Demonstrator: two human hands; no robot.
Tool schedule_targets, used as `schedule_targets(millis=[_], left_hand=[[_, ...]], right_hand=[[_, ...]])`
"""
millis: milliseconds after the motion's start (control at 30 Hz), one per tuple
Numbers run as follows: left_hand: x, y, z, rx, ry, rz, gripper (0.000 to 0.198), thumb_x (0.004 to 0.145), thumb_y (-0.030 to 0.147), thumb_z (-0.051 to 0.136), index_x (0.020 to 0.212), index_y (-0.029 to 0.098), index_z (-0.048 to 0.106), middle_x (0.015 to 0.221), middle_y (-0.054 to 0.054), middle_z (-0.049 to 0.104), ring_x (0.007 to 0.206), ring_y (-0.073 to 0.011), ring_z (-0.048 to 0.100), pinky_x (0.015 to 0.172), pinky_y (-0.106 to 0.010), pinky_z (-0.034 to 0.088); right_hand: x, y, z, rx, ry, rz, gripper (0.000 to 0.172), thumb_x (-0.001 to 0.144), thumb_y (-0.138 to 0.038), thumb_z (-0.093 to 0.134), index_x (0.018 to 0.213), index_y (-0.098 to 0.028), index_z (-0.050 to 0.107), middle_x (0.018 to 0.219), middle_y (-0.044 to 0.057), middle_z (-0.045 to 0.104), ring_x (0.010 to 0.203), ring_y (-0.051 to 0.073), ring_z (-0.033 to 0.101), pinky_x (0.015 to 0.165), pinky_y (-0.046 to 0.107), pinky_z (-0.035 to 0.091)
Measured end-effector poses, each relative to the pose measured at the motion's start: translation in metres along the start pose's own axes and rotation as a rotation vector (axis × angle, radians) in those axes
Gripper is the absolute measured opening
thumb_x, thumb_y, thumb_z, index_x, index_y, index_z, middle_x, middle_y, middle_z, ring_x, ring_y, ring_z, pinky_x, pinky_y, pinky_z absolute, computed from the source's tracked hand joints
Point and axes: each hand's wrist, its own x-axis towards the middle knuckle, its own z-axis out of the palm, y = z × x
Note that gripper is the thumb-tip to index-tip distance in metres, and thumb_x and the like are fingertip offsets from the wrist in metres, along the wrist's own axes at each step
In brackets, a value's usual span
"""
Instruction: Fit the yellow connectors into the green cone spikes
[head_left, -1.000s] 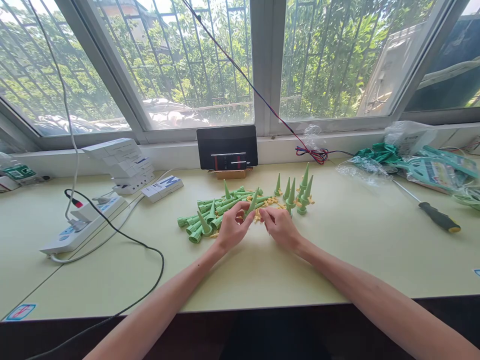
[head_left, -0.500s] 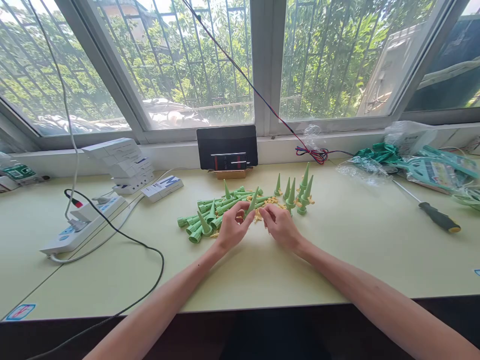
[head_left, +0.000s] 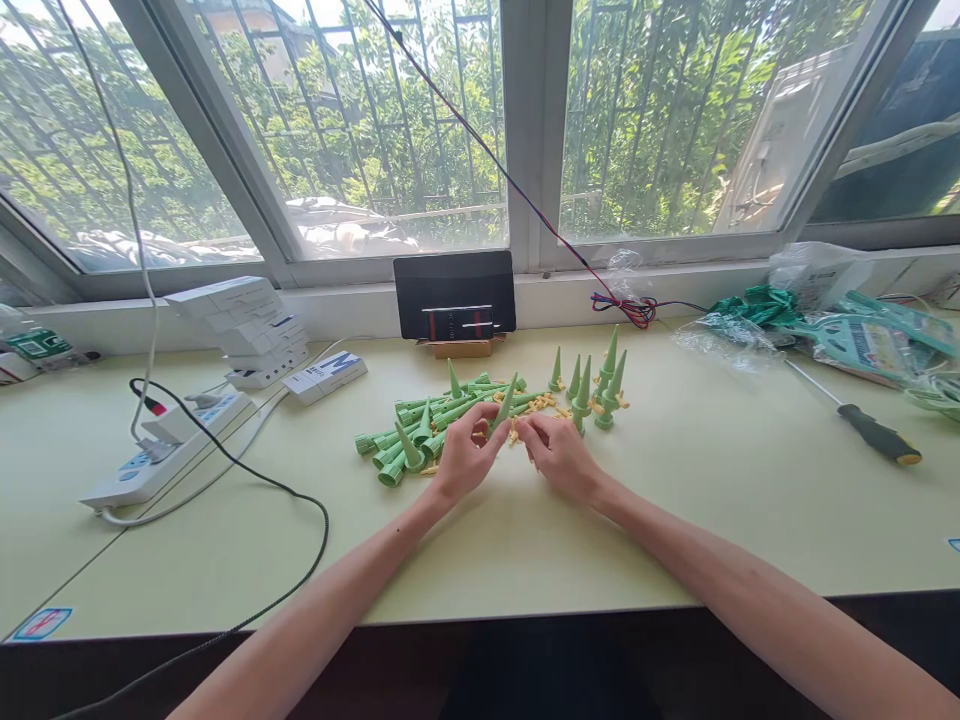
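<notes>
A green cone-shaped plastic spike [head_left: 507, 397] stands point up in my left hand [head_left: 463, 458], whose fingers are closed around its lower part. My right hand [head_left: 561, 455] is pinched close beside it, with a small yellow plastic piece [head_left: 513, 434] at the fingertips; the fingers partly cover the grip. Left of my hands lies a pile of green tapered tubes [head_left: 390, 467], with some cones upright among them. Loose yellow pieces [head_left: 541, 401] are scattered behind my hands. Several upright green spikes [head_left: 604, 420] stand to the right, some with yellow pieces sticking out of their sides.
A black tablet [head_left: 454, 280] leans at the windowsill. White boxes [head_left: 251, 320] and a power strip [head_left: 169, 450] with cables are on the left. A screwdriver [head_left: 874, 430] and plastic-wrapped packages [head_left: 862, 335] lie on the right. The table's front edge runs below my forearms.
My right hand has shifted slightly left, bringing its fingertips nearer the spike. My left hand and the spike stay almost where they were.
</notes>
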Motion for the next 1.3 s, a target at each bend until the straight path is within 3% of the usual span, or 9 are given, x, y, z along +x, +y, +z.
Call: schedule_targets(millis=[333, 633, 900, 1000, 1300], left_hand=[[0.0000, -0.0037, 0.0002, -0.003, 0.005, 0.006, 0.024, 0.089, 0.040, 0.062, 0.099, 0.018, 0.063, 0.091, -0.004, 0.067, 0.072, -0.0145, 0.064, 0.052, -0.020, 0.052], [-0.0008, -0.0020, 0.0002, 0.032, 0.007, 0.014, 0.025, 0.089, 0.041, 0.062, 0.097, 0.018, 0.063, 0.091, -0.004, 0.066, 0.074, -0.0142, 0.063, 0.055, -0.020, 0.051], [-0.0009, -0.0003, 0.0002, 0.021, -0.005, 0.017, 0.027, 0.089, 0.044, 0.062, 0.097, 0.018, 0.063, 0.092, -0.004, 0.067, 0.076, -0.0152, 0.064, 0.055, -0.020, 0.052], [-0.0008, 0.0004, 0.0003, 0.007, -0.009, 0.020, 0.026, 0.089, 0.042, 0.062, 0.098, 0.018, 0.063, 0.092, -0.004, 0.067, 0.075, -0.0144, 0.064, 0.055, -0.020, 0.052], [-0.0006, 0.0021, -0.0001, -0.009, -0.017, 0.019, 0.025, 0.089, 0.041, 0.063, 0.098, 0.018, 0.063, 0.093, -0.004, 0.067, 0.076, -0.0148, 0.063, 0.056, -0.021, 0.053]], right_hand=[[-0.0012, 0.0006, -0.0002, -0.003, -0.053, -0.036, 0.043, 0.098, -0.048, 0.045, 0.064, -0.022, 0.041, 0.053, -0.004, 0.042, 0.049, 0.012, 0.036, 0.051, 0.027, 0.029], [-0.0003, -0.0023, -0.0018, -0.003, -0.136, -0.024, 0.050, 0.102, -0.052, 0.033, 0.066, -0.021, 0.050, 0.048, -0.004, 0.045, 0.048, 0.013, 0.044, 0.056, 0.027, 0.037], [-0.0008, 0.0002, -0.0007, -0.018, -0.119, 0.007, 0.060, 0.101, -0.058, 0.029, 0.060, -0.021, 0.052, 0.046, -0.003, 0.044, 0.049, 0.014, 0.047, 0.057, 0.027, 0.037], [-0.0010, -0.0007, -0.0008, -0.011, -0.097, 0.011, 0.055, 0.101, -0.056, 0.029, 0.067, -0.021, 0.054, 0.049, -0.003, 0.047, 0.050, 0.015, 0.048, 0.057, 0.028, 0.037], [-0.0009, -0.0046, -0.0025, 0.037, -0.029, 0.036, 0.040, 0.100, -0.052, 0.039, 0.072, -0.023, 0.041, 0.054, -0.004, 0.049, 0.049, 0.014, 0.043, 0.053, 0.028, 0.034]])
